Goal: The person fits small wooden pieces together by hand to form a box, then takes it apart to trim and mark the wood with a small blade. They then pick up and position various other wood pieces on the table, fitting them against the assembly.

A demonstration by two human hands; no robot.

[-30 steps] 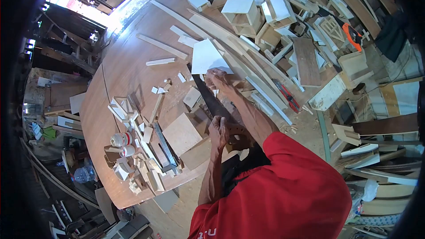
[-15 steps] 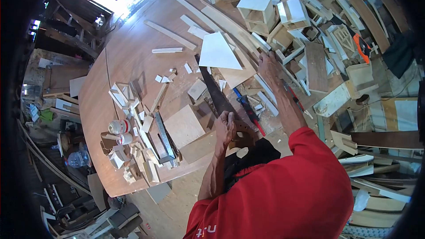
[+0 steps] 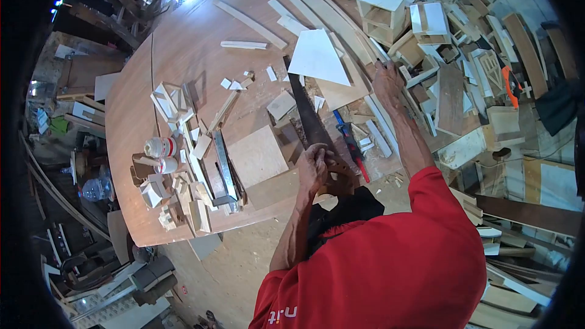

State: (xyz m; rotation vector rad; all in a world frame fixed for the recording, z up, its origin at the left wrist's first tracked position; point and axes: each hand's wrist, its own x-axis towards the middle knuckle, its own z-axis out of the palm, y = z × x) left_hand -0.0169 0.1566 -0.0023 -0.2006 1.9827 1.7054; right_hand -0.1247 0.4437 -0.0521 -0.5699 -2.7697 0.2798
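The handsaw (image 3: 309,113) lies on the table, its dark blade pointing away from me and its wooden handle (image 3: 340,181) near the front edge. Over the blade's handle end is my left hand (image 3: 313,167), fingers curled in; whether they pinch anything is hidden. Farther off to the right, my right hand (image 3: 388,82) closes on the end of a narrow wooden strip (image 3: 379,53) beside the pile of offcuts. Between my hands lie a white tapered panel (image 3: 320,58) and a blue-and-red clamp-like tool (image 3: 350,143).
Wood scraps and small boxes (image 3: 381,9) crowd the table's right side. At left are a metal square-like tool (image 3: 224,170), white jars (image 3: 159,146) and small wooden frames (image 3: 172,105). A plywood box (image 3: 259,157) sits left of the saw. An orange-handled tool (image 3: 510,88) rests far right.
The camera view has shifted, so the table contents appear farther right and higher. My hands stay in nearly the same places, left by the saw and right at the strip.
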